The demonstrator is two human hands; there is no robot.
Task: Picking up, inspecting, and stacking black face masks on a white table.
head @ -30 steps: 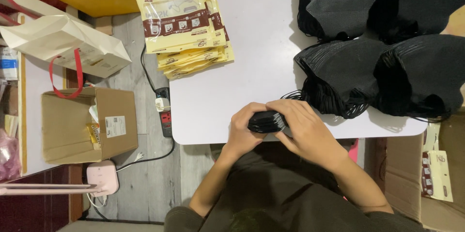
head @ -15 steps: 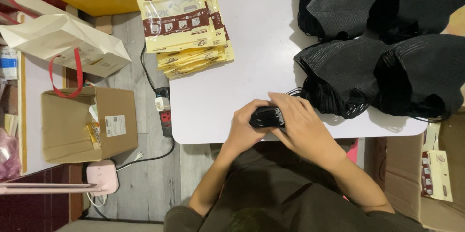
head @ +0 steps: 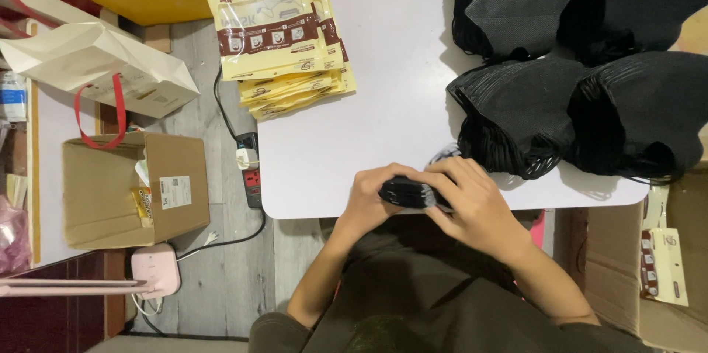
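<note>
White table (head: 383,102): small stack of black masks (head: 405,192) pinched between left hand (head: 369,198) and right hand (head: 472,205), table's 6 o'clock edge. Four big mask heaps (head: 531,117) left unsorted at 2 o'clock; yellow pouches (head: 276,28) stacked at 10 o'clock.

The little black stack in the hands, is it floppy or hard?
Probably floppy: the black stack looks like thin folded fabric, like the slumping black piles. Likely light, since the left hand and right hand pinch it with fingertips. It shouldn't roll.
</note>
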